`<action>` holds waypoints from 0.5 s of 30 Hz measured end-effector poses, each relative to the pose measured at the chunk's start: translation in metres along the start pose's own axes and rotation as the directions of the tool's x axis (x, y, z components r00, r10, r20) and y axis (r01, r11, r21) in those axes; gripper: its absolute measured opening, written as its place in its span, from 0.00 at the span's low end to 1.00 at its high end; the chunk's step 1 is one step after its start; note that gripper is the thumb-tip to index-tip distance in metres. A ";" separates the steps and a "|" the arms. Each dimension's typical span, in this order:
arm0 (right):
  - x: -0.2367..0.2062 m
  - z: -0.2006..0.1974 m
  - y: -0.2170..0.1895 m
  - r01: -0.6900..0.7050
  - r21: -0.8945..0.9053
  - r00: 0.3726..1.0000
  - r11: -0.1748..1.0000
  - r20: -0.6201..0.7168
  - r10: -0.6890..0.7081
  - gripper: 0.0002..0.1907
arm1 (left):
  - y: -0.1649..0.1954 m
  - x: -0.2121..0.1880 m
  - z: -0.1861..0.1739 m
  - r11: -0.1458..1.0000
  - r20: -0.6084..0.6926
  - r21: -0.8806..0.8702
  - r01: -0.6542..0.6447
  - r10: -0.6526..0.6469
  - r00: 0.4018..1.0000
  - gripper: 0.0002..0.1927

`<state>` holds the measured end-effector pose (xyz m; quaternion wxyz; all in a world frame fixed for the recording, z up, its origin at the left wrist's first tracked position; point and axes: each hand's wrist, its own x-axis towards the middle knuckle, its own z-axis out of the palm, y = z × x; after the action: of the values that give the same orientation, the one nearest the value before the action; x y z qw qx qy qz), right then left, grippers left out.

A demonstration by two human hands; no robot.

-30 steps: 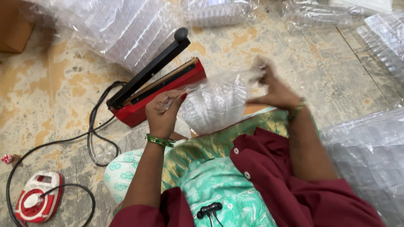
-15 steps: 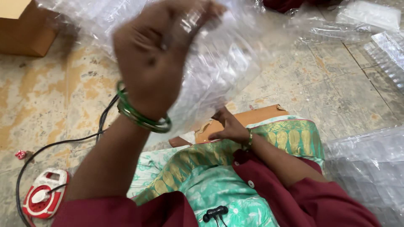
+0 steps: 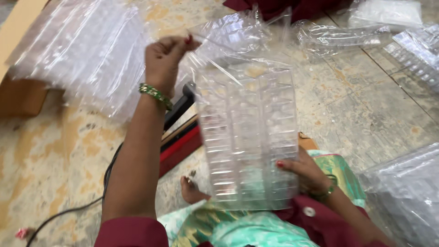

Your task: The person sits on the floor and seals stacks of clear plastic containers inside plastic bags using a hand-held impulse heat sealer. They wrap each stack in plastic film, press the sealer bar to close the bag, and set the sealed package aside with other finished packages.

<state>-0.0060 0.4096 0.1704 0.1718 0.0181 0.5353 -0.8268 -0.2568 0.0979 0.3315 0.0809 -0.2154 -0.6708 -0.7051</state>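
My left hand point(image 3: 165, 58) is raised and pinches the top corner of a thin clear plastic bag point(image 3: 231, 39). A stack of clear compartment trays point(image 3: 249, 132) sits inside or against that bag, held upright in front of me. My right hand point(image 3: 307, 173) grips the lower right edge of the tray stack near my lap. A red and black heat sealer point(image 3: 180, 137) lies on the floor behind the trays, mostly hidden by them and by my left arm.
A large pile of clear plastic trays point(image 3: 77, 55) lies at the upper left beside a cardboard box point(image 3: 20, 93). More clear packs lie at the upper right point(image 3: 402, 41) and lower right point(image 3: 404, 192). A black cable point(image 3: 73, 208) runs across the stained floor.
My left hand has pulled back from the camera and now holds the bag's top corner. My right hand moved from my lap onto the tray stack, which now stands upright and fully in view.
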 end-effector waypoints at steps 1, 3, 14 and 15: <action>0.002 -0.004 -0.003 0.004 -0.027 0.998 1.000 -0.055 -0.006 0.34 | -0.031 0.013 -0.006 0.993 0.032 0.097 0.073 -0.076 0.997 0.08; 0.013 -0.007 -0.005 0.015 -0.096 0.990 0.995 -0.139 -0.028 0.33 | -0.091 0.035 -0.017 0.955 0.076 0.233 0.182 -0.205 0.976 0.07; 0.060 -0.009 0.013 -0.301 -0.138 0.943 0.944 -0.190 0.273 0.31 | -0.279 0.021 -0.100 0.563 0.026 0.340 0.753 -0.806 0.591 0.18; 0.063 -0.007 0.017 -0.316 -0.169 0.942 0.934 -0.170 0.288 0.31 | -0.280 0.006 -0.114 0.548 0.040 0.281 0.788 -0.827 0.561 0.17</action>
<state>-0.0609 0.3929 0.1394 0.2592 0.1426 0.6151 -0.7308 -0.3976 0.0115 0.0785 -0.2854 0.0705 -0.7754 -0.5588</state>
